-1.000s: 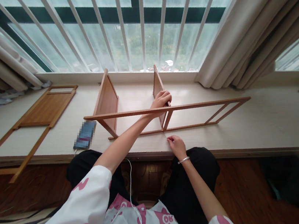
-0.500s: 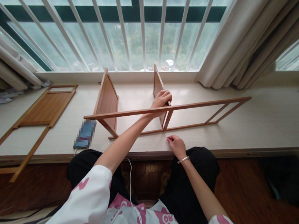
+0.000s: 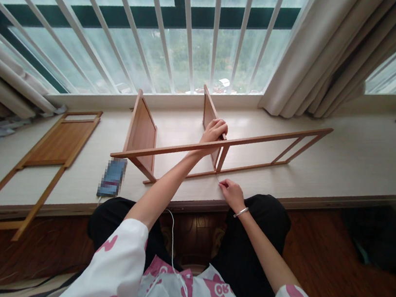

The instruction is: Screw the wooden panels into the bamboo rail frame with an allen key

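Note:
A wooden rack frame [image 3: 175, 150] stands on its side on the pale window ledge, with one shelf panel [image 3: 143, 131] upright at its left end and a second shelf panel [image 3: 209, 107] at its middle. My left hand [image 3: 215, 132] reaches through the frame, its fingers wrapped round the edge of the middle panel. Just in front of the lower rail, my right hand [image 3: 231, 192] is closed in a pinch on a thin rod-like tool [image 3: 218, 178]. The tool's far end meets the rail by the middle joint; its exact kind is too small to make out.
Another wooden frame with a panel [image 3: 62, 141] lies flat at the left, overhanging the ledge [image 3: 359, 156]. A blurred phone [image 3: 111, 178] with a white cable lies by the rack's left end. Barred windows and curtains [image 3: 307, 55] stand behind.
My right hand has shifted very slightly left, still pinching the thin tool at the rail. My left hand and the rack hold the same place.

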A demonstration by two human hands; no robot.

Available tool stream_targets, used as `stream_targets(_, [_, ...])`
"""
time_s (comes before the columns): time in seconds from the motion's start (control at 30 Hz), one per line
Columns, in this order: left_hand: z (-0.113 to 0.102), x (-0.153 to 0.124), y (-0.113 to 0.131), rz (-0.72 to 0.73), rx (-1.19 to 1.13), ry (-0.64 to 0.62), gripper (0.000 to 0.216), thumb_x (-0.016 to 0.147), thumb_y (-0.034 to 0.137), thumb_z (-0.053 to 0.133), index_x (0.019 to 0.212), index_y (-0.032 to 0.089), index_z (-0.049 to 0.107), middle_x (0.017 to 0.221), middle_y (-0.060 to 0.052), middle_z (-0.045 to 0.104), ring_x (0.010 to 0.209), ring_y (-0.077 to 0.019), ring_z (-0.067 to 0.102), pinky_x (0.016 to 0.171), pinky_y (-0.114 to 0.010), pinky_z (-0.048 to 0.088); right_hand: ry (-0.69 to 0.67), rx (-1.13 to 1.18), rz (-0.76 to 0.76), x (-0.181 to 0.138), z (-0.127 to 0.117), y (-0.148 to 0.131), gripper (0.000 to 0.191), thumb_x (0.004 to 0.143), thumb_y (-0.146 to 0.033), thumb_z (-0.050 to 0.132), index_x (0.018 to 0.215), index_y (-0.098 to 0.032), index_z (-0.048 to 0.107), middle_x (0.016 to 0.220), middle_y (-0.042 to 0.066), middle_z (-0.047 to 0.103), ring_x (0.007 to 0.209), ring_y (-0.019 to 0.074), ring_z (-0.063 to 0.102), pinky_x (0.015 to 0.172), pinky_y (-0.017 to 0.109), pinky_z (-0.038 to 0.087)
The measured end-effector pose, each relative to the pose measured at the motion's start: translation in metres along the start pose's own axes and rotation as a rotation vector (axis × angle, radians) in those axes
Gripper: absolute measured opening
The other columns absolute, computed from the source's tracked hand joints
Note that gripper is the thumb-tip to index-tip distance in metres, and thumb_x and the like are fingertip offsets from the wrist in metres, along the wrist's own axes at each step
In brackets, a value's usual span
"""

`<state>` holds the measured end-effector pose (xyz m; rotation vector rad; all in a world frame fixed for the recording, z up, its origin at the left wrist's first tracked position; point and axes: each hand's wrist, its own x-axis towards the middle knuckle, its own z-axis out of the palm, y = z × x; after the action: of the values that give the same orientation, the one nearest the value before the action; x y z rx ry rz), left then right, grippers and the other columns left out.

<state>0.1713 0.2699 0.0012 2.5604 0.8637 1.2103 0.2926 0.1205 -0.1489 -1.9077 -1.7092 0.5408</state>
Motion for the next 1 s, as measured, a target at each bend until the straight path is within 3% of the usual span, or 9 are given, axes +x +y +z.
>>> stream_targets(0.43, [0.002, 0.0, -0.001, 0.008, 0.006, 0.004, 0.016, 0.084, 0.022, 0.038, 0.07, 0.02, 0.043, 0.084, -0.004, 0.05, 0.099, -0.0167, 0.042, 0.09, -0.031, 0.034, 0.021, 0.254, 0.067, 0.005, 0.008, 0.011, 0.017, 0.073, -0.032, 0.053, 0.077, -0.02, 0.064, 0.074, 0.002, 0.067, 0.07, 0.0157, 0.061, 0.068, 0.026, 0.045])
stream_targets(1.0, [0.002, 0.0, 0.0, -0.002, -0.018, 0.01, 0.018, 0.084, 0.021, 0.036, 0.068, 0.021, 0.043, 0.083, -0.004, 0.051, 0.101, -0.0174, 0.042, 0.09, -0.034, 0.035, 0.005, 0.286, 0.093, 0.008, 0.013, 0.019, 0.018, 0.073, -0.032, 0.053, 0.079, -0.02, 0.064, 0.075, 0.002, 0.067, 0.072, 0.0161, 0.061, 0.069, 0.027, 0.046])
